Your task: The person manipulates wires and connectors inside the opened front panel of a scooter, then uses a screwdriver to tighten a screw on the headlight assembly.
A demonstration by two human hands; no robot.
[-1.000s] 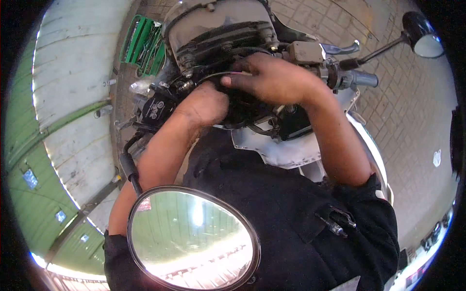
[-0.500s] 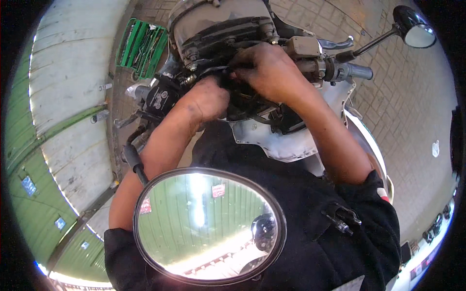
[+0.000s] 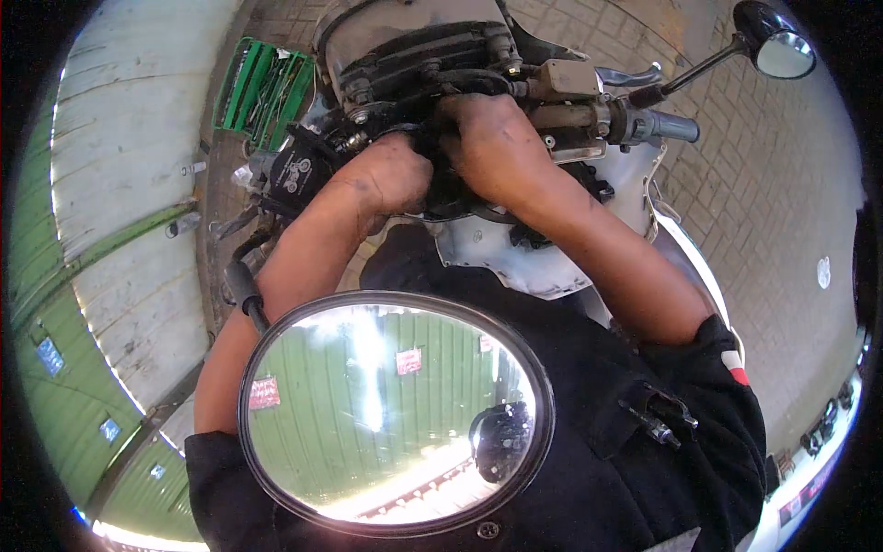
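Grey paving [image 3: 727,193], panelled wall [image 3: 129,138]; left hand [image 3: 395,172], right hand [image 3: 497,143] at motorcycle [image 3: 501,248], grips unclear.

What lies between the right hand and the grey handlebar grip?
Between the right hand and the grip, the head view shows the handlebar tube, then a grey switch housing.

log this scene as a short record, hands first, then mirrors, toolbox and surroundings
left hand: at the motorcycle's dark parts, fingers mostly hidden
right hand: beside it, fingertips hidden; cannot tell if anything is held
near mirror: large oval at bottom, reflecting green panels
far mirror: upper right, above the grey grip
toolbox: green, open, upper left
wall: white and green panels, left
floor: paving, right
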